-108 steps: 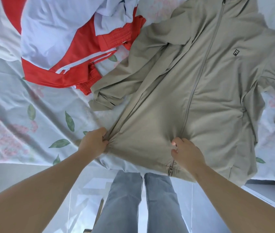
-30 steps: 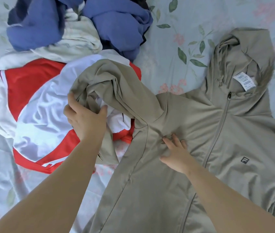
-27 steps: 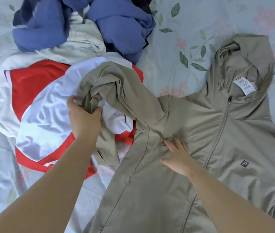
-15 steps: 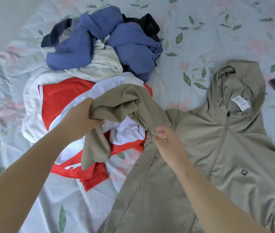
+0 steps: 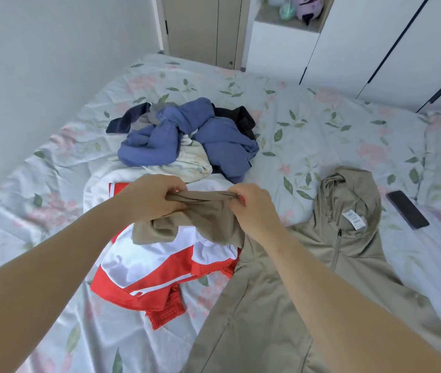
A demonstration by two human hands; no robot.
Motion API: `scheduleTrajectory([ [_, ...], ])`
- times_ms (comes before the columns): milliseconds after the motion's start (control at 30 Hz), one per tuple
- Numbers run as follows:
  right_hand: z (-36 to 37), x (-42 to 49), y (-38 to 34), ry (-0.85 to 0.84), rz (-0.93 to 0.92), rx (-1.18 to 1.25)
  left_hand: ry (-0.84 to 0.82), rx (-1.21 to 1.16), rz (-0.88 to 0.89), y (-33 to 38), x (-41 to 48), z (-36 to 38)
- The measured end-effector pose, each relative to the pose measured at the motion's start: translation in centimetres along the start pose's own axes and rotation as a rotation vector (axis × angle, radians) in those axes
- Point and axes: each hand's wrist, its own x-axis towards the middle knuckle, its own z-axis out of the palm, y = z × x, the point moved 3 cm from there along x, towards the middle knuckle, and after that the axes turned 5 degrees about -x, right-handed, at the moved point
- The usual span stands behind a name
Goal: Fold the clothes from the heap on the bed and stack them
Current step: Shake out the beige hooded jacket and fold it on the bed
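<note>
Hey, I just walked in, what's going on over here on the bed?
A person is sorting laundry on the bed. The left hand and right hand both grip one sleeve of a beige zip hoodie, holding it up over a red and white garment. The hoodie's body lies spread out, not yet folded. The heap of blue, cream and dark clothes sits beyond, and a phone lies beside the hood.
</note>
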Motion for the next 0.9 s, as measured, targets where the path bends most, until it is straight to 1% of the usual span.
scheduleTrajectory([
  [33,-0.5,0.1,0.0,0.013,0.028,0.002,0.045,0.073,-0.034,-0.6,-0.1,-0.9],
  [100,-1.3,0.3,-0.1,0.047,0.070,0.004,0.097,0.139,-0.076,-1.3,-0.4,-2.5],
  [200,-2.3,0.4,0.0,0.104,0.144,0.039,0.064,0.258,-0.107,-2.4,-0.7,-3.9],
  [300,-2.9,0.2,0.6,0.121,0.232,0.048,0.059,0.379,-0.190,-3.4,-0.7,-5.2],
  [367,-3.1,0.0,0.9,0.112,0.279,0.038,0.090,0.366,-0.227,-3.8,-0.9,-6.2],
  [467,-3.4,-0.2,1.0,0.078,0.309,0.043,0.256,0.047,-0.231,-3.9,-1.5,-7.7],
  [500,-3.5,-0.2,1.0,0.062,0.313,0.058,0.307,-0.043,-0.240,-3.7,-1.8,-8.3],
  [533,-3.6,-0.1,0.8,0.047,0.318,0.083,0.345,-0.082,-0.229,-3.3,-1.9,-9.0],
  [567,-3.7,-0.1,0.6,0.036,0.321,0.111,0.367,-0.054,-0.192,-2.9,-2.0,-9.7],
  [600,-3.8,-0.1,0.4,0.029,0.319,0.135,0.405,0.022,-0.112,-2.3,-2.2,-10.5],
  [633,-4.0,-0.1,0.1,0.026,0.310,0.154,0.485,0.143,0.006,-1.4,-2.4,-11.3],
  [667,-4.3,-0.1,-0.3,0.026,0.299,0.168,0.595,0.303,0.126,-0.7,-2.9,-12.0],
  [700,-4.5,0.0,-0.6,0.028,0.285,0.177,0.746,0.447,0.208,-0.1,-3.4,-12.6],
  [733,-4.7,0.0,-0.9,0.029,0.274,0.181,0.883,0.534,0.242,0.4,-3.8,-13.3],
  [767,-4.8,0.0,-1.1,0.028,0.266,0.184,0.947,0.577,0.212,0.6,-4.0,-13.9],
  [800,-5.0,-0.1,-1.3,0.019,0.266,0.187,0.911,0.597,0.128,0.5,-3.7,-14.4],
  [833,-5.0,-0.3,-1.4,0.007,0.267,0.188,0.772,0.604,0.011,0.3,-3.2,-14.7],
  [867,-5.1,-0.5,-1.4,-0.005,0.270,0.187,0.587,0.609,-0.126,0.0,-2.7,-14.7],
  [900,-5.2,-0.7,-1.4,-0.014,0.277,0.186,0.443,0.620,-0.233,-0.4,-2.4,-14.9],
])
